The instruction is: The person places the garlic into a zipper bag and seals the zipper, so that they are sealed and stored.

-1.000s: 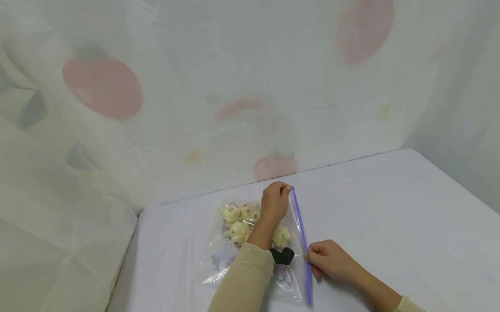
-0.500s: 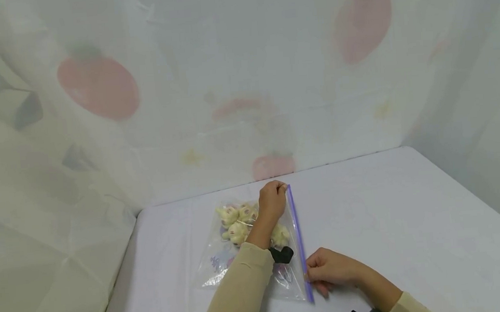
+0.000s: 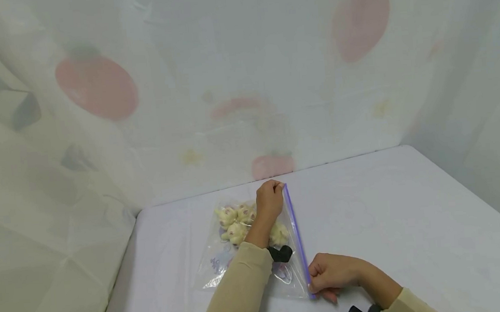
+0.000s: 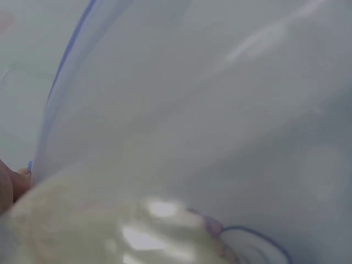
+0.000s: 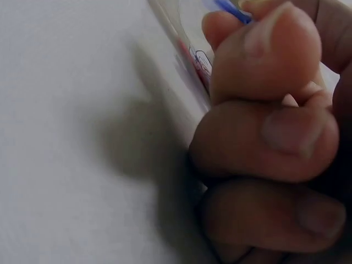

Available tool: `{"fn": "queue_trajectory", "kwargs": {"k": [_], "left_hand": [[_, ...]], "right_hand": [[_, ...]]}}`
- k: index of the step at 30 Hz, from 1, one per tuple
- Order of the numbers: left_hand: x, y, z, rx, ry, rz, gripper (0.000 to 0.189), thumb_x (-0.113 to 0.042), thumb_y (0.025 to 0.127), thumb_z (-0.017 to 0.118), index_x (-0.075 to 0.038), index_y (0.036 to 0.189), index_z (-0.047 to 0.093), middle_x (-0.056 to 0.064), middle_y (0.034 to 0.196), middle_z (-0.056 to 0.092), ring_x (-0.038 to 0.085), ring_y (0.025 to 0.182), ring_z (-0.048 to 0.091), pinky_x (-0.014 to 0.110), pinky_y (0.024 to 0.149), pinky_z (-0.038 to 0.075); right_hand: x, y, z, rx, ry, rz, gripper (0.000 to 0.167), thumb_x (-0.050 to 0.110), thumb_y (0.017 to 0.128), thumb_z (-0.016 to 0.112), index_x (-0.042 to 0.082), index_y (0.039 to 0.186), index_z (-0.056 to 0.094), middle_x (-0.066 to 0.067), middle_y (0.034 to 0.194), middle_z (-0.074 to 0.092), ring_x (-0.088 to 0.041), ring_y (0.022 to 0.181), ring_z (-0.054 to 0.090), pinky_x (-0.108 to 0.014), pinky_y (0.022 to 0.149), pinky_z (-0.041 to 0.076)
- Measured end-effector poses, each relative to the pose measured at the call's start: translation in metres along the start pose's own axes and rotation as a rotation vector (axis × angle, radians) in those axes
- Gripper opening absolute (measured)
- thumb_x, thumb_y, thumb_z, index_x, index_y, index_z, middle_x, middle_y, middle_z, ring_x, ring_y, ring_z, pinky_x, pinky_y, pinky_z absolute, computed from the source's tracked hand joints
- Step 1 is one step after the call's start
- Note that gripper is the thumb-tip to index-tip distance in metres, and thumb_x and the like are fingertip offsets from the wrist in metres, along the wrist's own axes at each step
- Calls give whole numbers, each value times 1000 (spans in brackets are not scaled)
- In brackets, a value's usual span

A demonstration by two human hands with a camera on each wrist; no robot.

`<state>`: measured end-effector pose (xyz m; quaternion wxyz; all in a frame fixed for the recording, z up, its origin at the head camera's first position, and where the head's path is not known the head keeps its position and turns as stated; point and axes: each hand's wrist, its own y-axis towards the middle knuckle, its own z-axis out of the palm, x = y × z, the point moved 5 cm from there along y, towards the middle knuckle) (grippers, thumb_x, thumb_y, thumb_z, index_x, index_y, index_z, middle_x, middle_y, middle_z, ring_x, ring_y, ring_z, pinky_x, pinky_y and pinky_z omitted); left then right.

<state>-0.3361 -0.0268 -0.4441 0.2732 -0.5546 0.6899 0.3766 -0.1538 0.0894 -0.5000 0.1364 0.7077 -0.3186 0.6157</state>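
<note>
A clear plastic zip bag [image 3: 293,281] with printed pictures lies flat in the head view, its purple zip strip [image 3: 296,230] along the right side. Inside are several cream-coloured lumpy pieces [image 3: 236,233] with small pinkish marks, partly hidden behind my left forearm. My left hand [image 3: 270,199] pinches the bag at the strip's far end. At the near end, my right hand [image 3: 334,272] pinches the strip between thumb and index finger. The right wrist view shows its other fingers [image 5: 264,140] curled, with a bit of blue strip [image 5: 234,10] at the fingertips.
A white-covered table [image 3: 376,215] carries the bag. Behind it hangs a pale curtain [image 3: 174,74] printed with red fruit, and more sheeting [image 3: 32,214] stands along the left side. Black wrist straps [image 3: 280,254] show on both arms.
My right hand has slid along the purple strip toward me, from partway down to its near end. My left hand keeps its pinch at the far end, and the bag has hardly shifted.
</note>
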Motion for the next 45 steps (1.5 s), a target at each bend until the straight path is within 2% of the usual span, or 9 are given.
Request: {"fn": "queue_trajectory", "kwargs": {"k": [9,14,19,23,27,33,39,42,45], "left_hand": [[2,0,-4,-19,-10,2,20,-25,100,58,-9,97,70,1,86,63,13,73,55,26,64,47],[0,-2,-9,2,-8,43,25,-29,100,55,-9,110,68,4,103,65,19,94,60,33,80,51],[3,-11,-27,52,1,53,46,-40,100,53,-12,137,54,5,137,55,26,127,52,43,103,45],[12,-21,-59,52,10,37,51,-44,99,54,-18,143,48,4,147,46,27,138,41,48,111,36],[36,-32,-99,17,37,-15,51,-44,99,55,-19,143,48,4,149,43,29,140,37,52,112,34],[95,-48,-143,-25,58,-151,52,-39,99,54,-11,142,48,14,146,44,36,134,42,58,104,40],[144,-68,-163,43,112,-320,54,-33,98,56,-3,141,48,24,138,53,41,122,55,51,92,50],[157,-75,-169,69,77,-406,51,-30,96,60,1,136,53,23,121,64,33,99,66,40,75,55],[163,-79,-169,95,21,-466,41,-29,94,65,1,121,64,13,99,70,19,77,65,31,61,52]], "right_hand": [[0,-1,-5,33,4,26,27,13,85,63,-11,71,60,-39,55,49,0,37,40,-17,38,29],[-3,-2,-7,71,80,53,29,15,89,60,-13,80,64,-45,66,52,-1,36,40,-16,37,29],[-8,0,-17,-26,45,92,37,24,93,61,-8,74,64,-19,57,63,-1,34,39,-17,34,27],[-13,3,-30,-167,6,116,42,34,96,61,-1,73,65,-3,57,64,-2,33,38,-18,33,26],[-17,5,-48,-309,-12,134,39,37,97,60,4,77,65,-4,60,64,-4,35,39,-19,35,29],[-16,10,-73,-477,-51,184,32,37,97,60,7,86,65,-6,65,65,-10,41,45,-22,39,34],[-16,17,-89,-543,-98,199,24,32,97,61,9,92,67,-6,65,65,-11,47,48,-24,43,37],[-14,20,-95,-534,-107,194,23,27,96,61,6,89,66,-6,65,64,-12,48,49,-24,44,37],[-13,19,-100,-566,-94,201,22,26,95,61,6,87,66,-6,64,63,-12,48,49,-24,44,36]]}}
